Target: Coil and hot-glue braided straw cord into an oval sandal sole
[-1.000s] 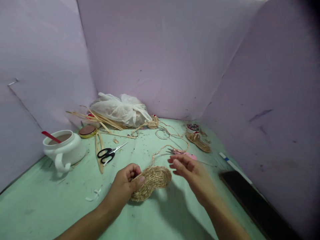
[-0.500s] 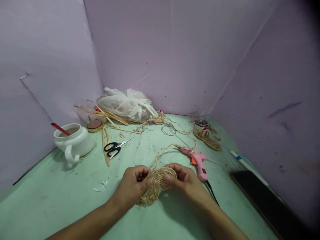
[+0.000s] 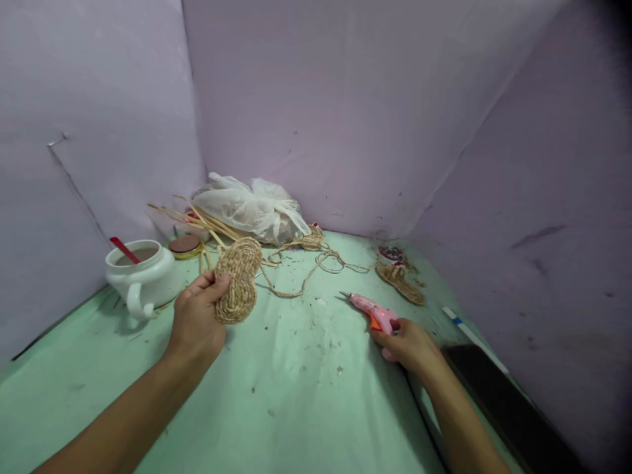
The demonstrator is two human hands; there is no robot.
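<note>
My left hand (image 3: 197, 319) is closed on a woven straw sole (image 3: 239, 278), shaped like a small shoe bottom, and holds it upright above the green table (image 3: 296, 395). A straw cord (image 3: 296, 280) trails from the sole across the table toward the back. My right hand (image 3: 407, 343) grips the handle of a pink glue gun (image 3: 371, 309) that lies on the table with its nozzle pointing left.
A white pot (image 3: 143, 276) with a red stick stands at the left. Behind it lie a brown lid (image 3: 185, 245), straw strips (image 3: 197, 222) and a white plastic bag (image 3: 251, 207). A second woven sole (image 3: 401, 280) lies back right. A dark slab (image 3: 508, 408) lines the right edge.
My left hand has lifted the woven sole up and to the left. My right hand has let go of the sole and taken hold of the glue gun.
</note>
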